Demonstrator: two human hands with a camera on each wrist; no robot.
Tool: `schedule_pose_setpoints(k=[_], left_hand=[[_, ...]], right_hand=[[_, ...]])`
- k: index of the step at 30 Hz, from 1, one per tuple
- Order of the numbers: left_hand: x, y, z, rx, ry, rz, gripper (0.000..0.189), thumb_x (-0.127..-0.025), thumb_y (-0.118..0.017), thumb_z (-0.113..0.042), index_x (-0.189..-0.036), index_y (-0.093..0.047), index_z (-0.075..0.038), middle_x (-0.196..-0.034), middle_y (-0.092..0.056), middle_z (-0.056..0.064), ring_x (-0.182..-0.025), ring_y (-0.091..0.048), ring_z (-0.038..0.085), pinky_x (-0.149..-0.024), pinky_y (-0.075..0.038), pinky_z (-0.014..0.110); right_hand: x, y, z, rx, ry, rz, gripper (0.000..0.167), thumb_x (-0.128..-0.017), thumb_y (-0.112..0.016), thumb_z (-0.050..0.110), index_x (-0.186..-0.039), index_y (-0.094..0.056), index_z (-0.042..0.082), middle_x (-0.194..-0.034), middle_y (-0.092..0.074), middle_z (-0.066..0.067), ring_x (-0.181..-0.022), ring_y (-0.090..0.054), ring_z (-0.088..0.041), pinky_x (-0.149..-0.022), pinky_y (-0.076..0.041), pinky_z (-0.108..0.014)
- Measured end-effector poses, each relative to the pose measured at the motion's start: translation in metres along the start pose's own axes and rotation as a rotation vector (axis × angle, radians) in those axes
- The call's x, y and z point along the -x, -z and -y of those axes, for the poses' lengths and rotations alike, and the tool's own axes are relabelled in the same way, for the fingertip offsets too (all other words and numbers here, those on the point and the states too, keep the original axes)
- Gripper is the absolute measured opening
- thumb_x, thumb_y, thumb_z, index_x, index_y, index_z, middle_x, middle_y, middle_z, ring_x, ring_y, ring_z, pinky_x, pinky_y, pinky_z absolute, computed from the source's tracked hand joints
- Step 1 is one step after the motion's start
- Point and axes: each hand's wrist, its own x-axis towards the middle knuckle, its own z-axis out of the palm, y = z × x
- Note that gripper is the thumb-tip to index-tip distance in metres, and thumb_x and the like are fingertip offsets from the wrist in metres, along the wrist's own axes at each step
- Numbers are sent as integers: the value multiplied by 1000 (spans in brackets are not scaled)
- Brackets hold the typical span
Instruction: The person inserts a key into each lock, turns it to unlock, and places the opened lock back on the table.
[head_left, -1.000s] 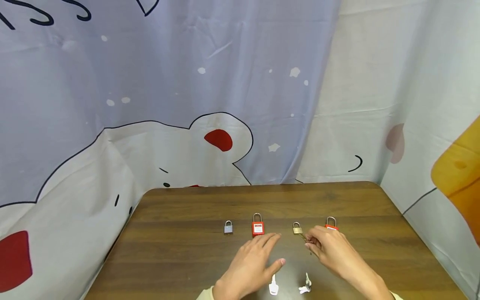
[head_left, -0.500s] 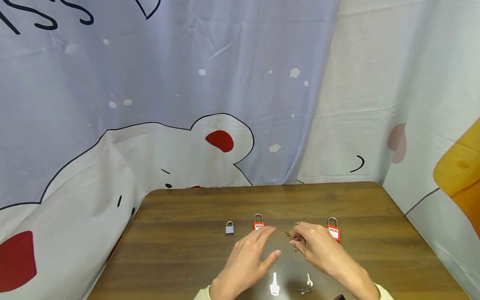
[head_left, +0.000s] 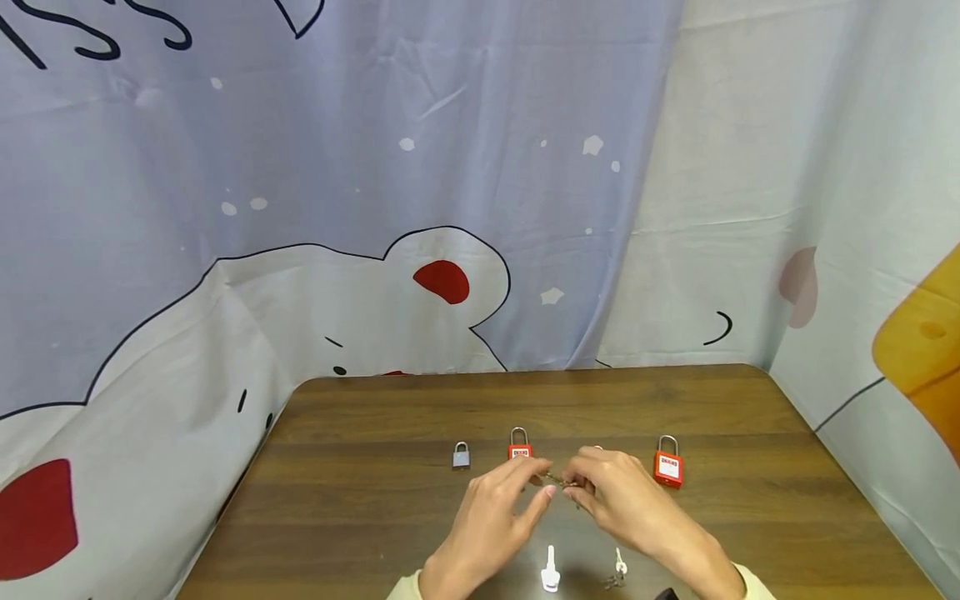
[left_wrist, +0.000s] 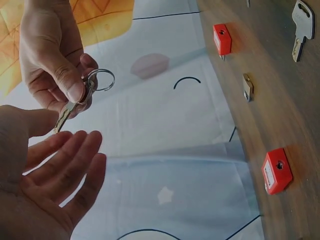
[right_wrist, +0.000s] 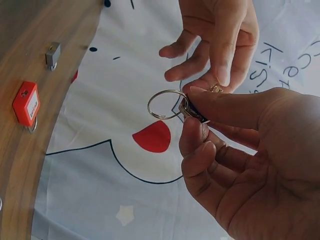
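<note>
My right hand (head_left: 626, 500) pinches a small bunch of keys (right_wrist: 192, 112) on a metal ring (right_wrist: 167, 104) between thumb and fingers. A brass key (left_wrist: 64, 115) points out of that grip toward my left hand (head_left: 487, 517). The left thumb and index finger meet at this key's tip, and the other left fingers are spread. Just beyond the hands, a small brass padlock (left_wrist: 248, 87) lies on the table, mostly hidden in the head view. Behind the left fingertips lies a red padlock (head_left: 519, 451), partly covered.
Another red padlock (head_left: 668, 468) lies to the right, and a small grey padlock (head_left: 461, 456) to the left. Nearer me on the wooden table (head_left: 360, 517) are a white-headed key (head_left: 551, 573) and a second key bunch (head_left: 619, 568). A printed curtain (head_left: 337, 167) hangs behind.
My right hand has moved left with the keys, away from the brass padlock. The left fingers and thumb have drawn together at the brass key's tip.
</note>
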Motion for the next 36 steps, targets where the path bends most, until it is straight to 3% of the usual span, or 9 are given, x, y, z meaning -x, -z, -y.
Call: schedule_pose_setpoints(k=[5,8,14,19,24,29,36], left_hand=[[0,2,0,36,1,-43,6,-92,-69,-19,-98,-69,-18,-92,-68,-11,-83,-65,-1,-76,-51,13],[0,1,2,31,-30,-73,3,-90,-71,-17,-92,-68,-17,-87,-67,-11,-79,-64,-1,-73,-51,12],[1,1,5,36,-95,-108,8,-95,-65,-19,-89,-67,-14,-82,-65,-8,-74,-63,-1,-70,-50,9],[-1,3,4,86,-138,-149,5,-90,-68,-10,-89,-66,-13,-82,-65,-7,-74,-63,0,-72,-49,7],[-2,4,3,180,-123,-172,5,-92,-66,-7,-90,-64,-11,-81,-64,-5,-72,-61,2,-70,-50,9],[-3,4,2,255,-105,-199,7,-92,-65,-5,-91,-64,-11,-79,-64,-3,-70,-60,4,-70,-48,7],[-3,5,1,313,-75,-221,8,-91,-66,-4,-91,-65,-12,-79,-65,-2,-70,-61,5,-70,-48,9]], right_hand=[[-2,-2,3,1,19,7,15,-78,-80,12,-80,-67,20,-74,-56,16,-66,-48,5,-59,-43,-16],[-2,-3,4,-3,12,16,15,-78,-80,12,-80,-68,19,-75,-57,16,-67,-48,5,-60,-44,-17],[-2,-4,6,-12,17,10,15,-78,-79,11,-81,-68,18,-76,-58,14,-66,-47,6,-59,-45,-15],[1,-1,8,-25,11,-48,17,-79,-79,14,-85,-67,24,-77,-54,21,-67,-48,8,-60,-43,-14],[6,0,7,-104,17,-167,20,-83,-78,18,-92,-65,31,-84,-56,26,-75,-53,5,-66,-44,-15],[9,-4,5,-255,-9,-245,22,-90,-70,13,-101,-65,31,-94,-64,18,-83,-57,1,-72,-48,-21],[18,-16,5,-343,-54,-190,22,-95,-62,9,-108,-66,26,-99,-68,15,-91,-62,-1,-80,-52,-26]])
